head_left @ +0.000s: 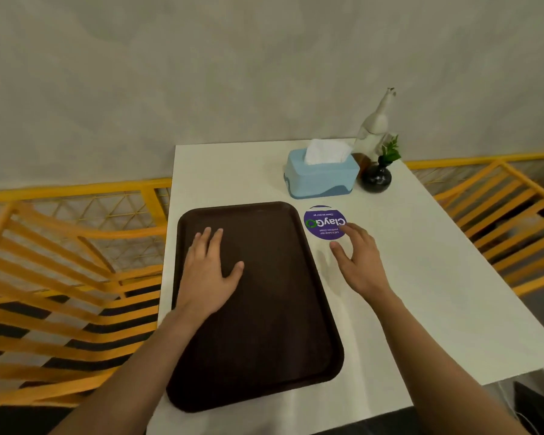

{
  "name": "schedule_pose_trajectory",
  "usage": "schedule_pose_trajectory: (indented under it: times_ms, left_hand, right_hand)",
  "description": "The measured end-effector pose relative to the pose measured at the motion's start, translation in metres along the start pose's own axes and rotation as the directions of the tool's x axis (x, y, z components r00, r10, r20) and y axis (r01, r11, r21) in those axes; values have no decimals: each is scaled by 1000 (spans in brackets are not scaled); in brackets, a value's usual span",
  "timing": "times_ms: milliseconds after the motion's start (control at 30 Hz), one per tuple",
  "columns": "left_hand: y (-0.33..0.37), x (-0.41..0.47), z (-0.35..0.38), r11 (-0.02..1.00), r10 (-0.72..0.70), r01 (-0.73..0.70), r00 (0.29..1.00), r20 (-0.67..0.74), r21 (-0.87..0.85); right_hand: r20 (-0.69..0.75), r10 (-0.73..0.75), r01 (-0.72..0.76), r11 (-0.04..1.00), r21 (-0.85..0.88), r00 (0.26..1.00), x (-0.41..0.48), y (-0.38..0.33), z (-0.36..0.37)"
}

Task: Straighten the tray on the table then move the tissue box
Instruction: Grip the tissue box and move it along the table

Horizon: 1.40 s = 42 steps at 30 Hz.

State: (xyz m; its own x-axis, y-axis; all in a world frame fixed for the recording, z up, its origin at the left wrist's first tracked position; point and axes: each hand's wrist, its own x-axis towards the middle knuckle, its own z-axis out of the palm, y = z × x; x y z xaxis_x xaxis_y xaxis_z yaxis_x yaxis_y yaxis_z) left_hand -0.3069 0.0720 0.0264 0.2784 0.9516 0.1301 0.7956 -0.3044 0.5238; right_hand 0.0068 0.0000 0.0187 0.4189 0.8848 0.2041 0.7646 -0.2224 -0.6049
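A dark brown tray (274, 324) lies on the left half of the white table (421, 277), its long side running away from me along the table's left edge. My left hand (208, 268) rests flat on the tray's far left part, fingers spread. My right hand (358, 262) hovers over the bare table just right of the tray, fingers apart and holding nothing. The light blue tissue box (322, 175), with a white tissue sticking up, stands beyond the tray near the table's far right.
A round purple sticker (322, 224) sits on the table in front of the tissue box. A small black vase with a green sprig (377, 178) and a pale bottle (376, 127) stand right of the box. Yellow slatted chairs (60, 277) flank the table.
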Motion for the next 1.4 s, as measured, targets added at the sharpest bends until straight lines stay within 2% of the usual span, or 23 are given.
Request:
schedule_pose_trajectory:
  times_ms: [100,233,367,500,633,733,867,967,1200,1400]
  left_hand:
    - [39,38,11,998,38,-39,999,-26,-45]
    - [92,91,34,981,25,-35,998,-54,-191]
    - [134,142,63,944,-37,13,997,-66,-329]
    - [160,181,90,932,-85,62,995,-50,-358]
    - [170,209,111,921,-147,125,989,-33,-368]
    - [174,225,122,926,-140,107,988,-65,-363]
    - [176,239,131,928,-117,81,990,-77,-362]
    - [176,241,135,932,-119,80,989,-91,-353]
    - [174,241,139,933,-122,65,983,-140,-353]
    - [155,246,126,940,-136,87,982,-129,-330]
  right_hand:
    - [-4,39,-39,999,-13,999,34,15,-13]
    - [0,12,-12,1000,12,1000,91,37,-26]
    - [-31,-50,52,997,62,998,153,50,-30]
    - [0,-110,109,984,138,994,202,60,-27]
    - [86,-50,33,982,187,995,233,73,-17]
    - [125,-68,38,973,226,990,243,80,-9]
    - [124,-123,85,956,280,985,245,89,-1]
    - [131,-111,63,943,326,985,246,94,2]
    - [136,-58,11,945,326,989,249,97,8]
    - [160,-78,25,950,312,984,252,81,17]
